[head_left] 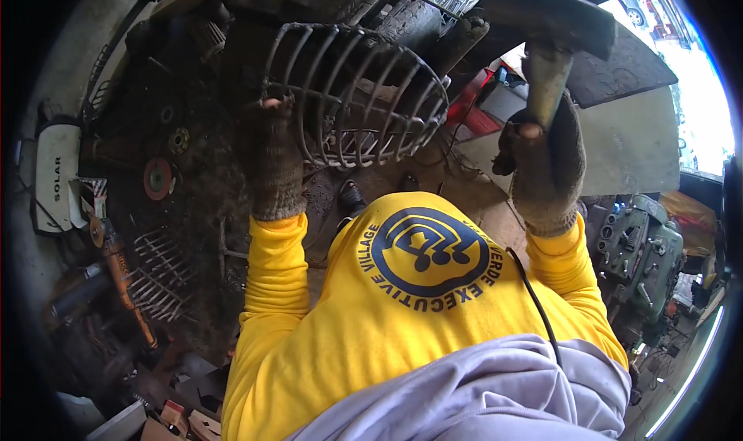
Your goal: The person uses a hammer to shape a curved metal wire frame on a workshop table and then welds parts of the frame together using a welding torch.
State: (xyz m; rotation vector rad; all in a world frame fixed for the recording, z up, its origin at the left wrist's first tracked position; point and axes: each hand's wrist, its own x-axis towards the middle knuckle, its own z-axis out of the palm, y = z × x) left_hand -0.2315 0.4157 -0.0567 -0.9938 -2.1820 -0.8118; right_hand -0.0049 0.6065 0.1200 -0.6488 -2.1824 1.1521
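Observation:
A domed cage of bent steel rods (364,93) stands in front of me on a dirty work surface. My left hand (269,151), in a worn fingerless knit glove, grips a rod on the cage's left side. My right hand (542,162), gloved the same way, is raised to the right of the cage and shut on the wooden handle of a hammer (548,35). The hammer's dark head is high up, above and to the right of the cage. Both arms wear yellow sleeves.
Grinding discs (159,178) and an orange-handled tool (116,267) lie at the left with a welded rod grid (159,275). A white box (56,174) sits far left. A green machine (638,255) stands at the right, a flat metal sheet (627,143) beyond it.

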